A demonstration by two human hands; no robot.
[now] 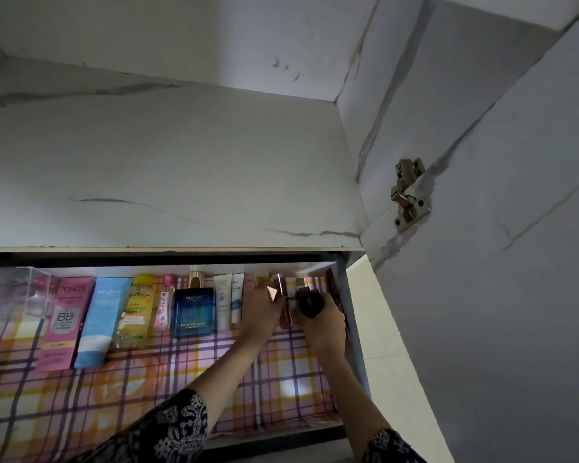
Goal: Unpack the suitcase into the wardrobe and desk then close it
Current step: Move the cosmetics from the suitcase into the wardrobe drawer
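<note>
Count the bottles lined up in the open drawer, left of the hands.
3: the yellow Garnier bottle, the small pink Gulabari bottle right of it, then the blue Bella Vita cologne bottle. The left hand and right hand may hide more.

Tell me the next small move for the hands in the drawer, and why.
Probably lay the dark container that the right hand grips into the row's right end, beside the rose-capped tube the left hand holds. The blue cologne box and others already lie along the back of the drawer; both hands are at that end.
</note>
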